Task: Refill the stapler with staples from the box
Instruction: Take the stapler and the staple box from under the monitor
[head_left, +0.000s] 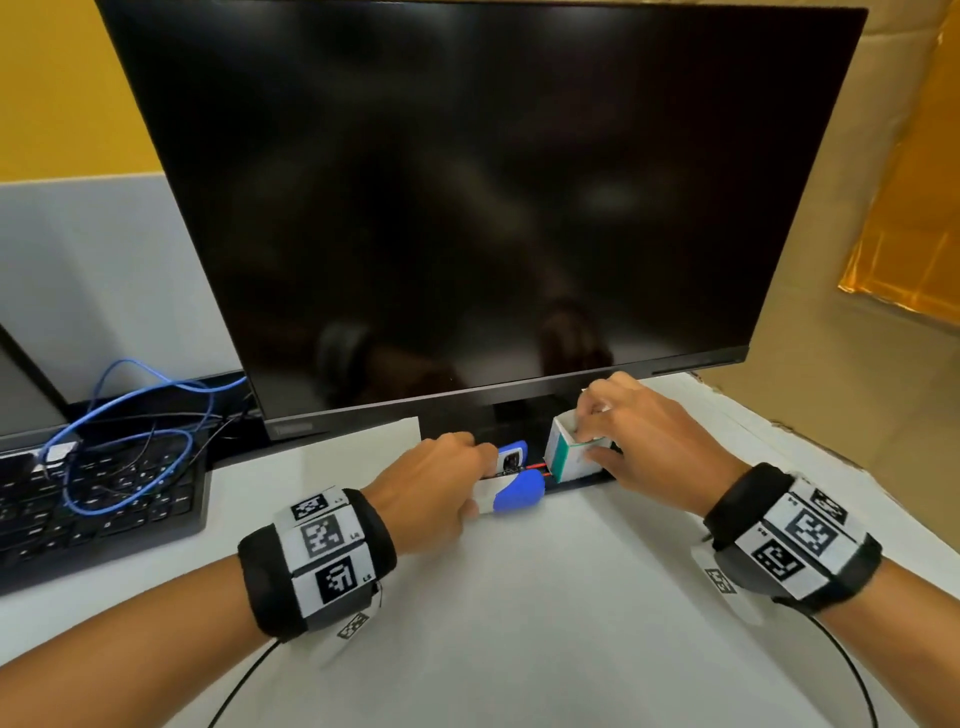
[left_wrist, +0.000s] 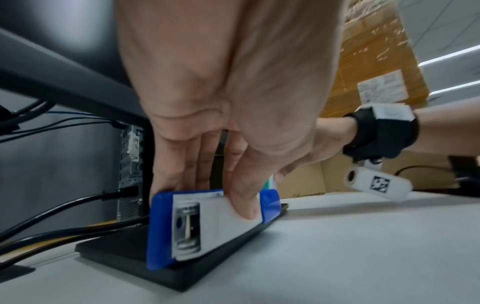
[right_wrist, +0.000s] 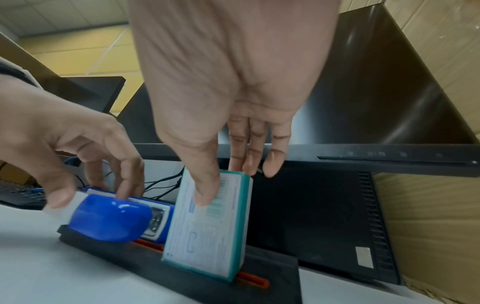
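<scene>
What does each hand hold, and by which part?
The left hand grips the blue stapler by its near end. The right hand pinches the staple box across its top.

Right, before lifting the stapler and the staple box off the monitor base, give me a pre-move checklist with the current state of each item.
1. Left hand grips the blue stapler: ok, thumb and fingers are on its two sides.
2. Right hand holds the staple box: ok, thumb on the front, fingers behind.
3. Staple box upright on the monitor base: ok, standing on its short end.
4. Stapler opened for loading: cannot tell.
5. Box opened: cannot tell; fingers cover its top.
6. Desk in front has room to work: ok.
</scene>
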